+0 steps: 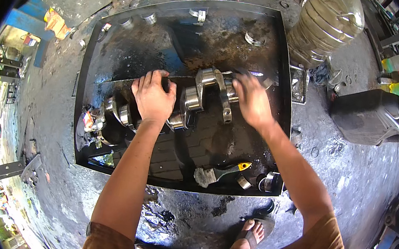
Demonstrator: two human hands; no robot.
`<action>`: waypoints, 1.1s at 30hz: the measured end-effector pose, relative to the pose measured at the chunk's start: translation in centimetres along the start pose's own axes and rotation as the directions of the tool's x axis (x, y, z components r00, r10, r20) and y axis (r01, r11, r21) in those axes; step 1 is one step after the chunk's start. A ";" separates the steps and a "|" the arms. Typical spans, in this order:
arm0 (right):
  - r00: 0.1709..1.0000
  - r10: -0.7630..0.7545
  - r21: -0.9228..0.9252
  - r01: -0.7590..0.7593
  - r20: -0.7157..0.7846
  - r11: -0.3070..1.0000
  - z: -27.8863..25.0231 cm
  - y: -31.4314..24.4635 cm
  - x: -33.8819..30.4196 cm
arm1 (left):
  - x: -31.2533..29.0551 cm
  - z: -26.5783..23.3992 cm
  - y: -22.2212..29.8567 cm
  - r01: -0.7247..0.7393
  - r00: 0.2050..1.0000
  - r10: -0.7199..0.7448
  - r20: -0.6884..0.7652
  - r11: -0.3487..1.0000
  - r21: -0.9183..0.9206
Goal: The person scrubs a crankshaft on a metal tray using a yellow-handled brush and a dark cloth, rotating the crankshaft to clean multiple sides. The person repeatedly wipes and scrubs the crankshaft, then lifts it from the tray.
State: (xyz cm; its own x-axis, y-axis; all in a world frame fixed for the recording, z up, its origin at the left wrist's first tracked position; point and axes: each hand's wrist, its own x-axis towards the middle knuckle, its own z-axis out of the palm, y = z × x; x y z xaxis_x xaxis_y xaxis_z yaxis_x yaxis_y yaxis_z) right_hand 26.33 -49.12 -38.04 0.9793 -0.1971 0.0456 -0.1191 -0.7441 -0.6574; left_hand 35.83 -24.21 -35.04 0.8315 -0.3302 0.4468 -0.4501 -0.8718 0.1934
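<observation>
A shiny steel crankshaft [193, 99] lies slantwise across a shallow black metal tray [284, 80], its right end farther from me. My left hand [154, 98] is over its middle, fingers curled down around a part of the shaft. Near the right end, my right hand [253, 101] reaches over the shaft with its fingers smeared by motion. What those fingers grip, if anything, is hidden. Toward the tray's near edge is a paint brush [207, 176] with a dark handle and yellow tip. Curved metal bearing shells [254, 39] sit at the tray's far side.
More metal rings [268, 181] rest in the tray's near right corner. A large cloudy plastic bottle [326, 25] stands beyond its far right corner. On the oily floor to the right lies a black jerrycan [370, 117]. My sandalled foot [252, 233] is close to the near edge.
</observation>
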 end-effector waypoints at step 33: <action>0.933 -0.288 -0.213 0.243 -0.216 0.946 -0.9 -0.3 -1.7 | -0.2 -0.1 0.0 0.024 1.000 -0.023 0.016 0.999 -0.022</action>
State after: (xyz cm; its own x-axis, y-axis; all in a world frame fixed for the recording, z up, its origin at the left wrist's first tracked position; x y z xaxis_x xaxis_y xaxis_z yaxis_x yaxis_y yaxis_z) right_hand 24.50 -49.12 -37.27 0.9129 -0.1074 0.3938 0.0902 -0.8878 -0.4512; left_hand 35.64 -24.15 -35.00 0.8468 -0.3155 0.4283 -0.4374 -0.8711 0.2231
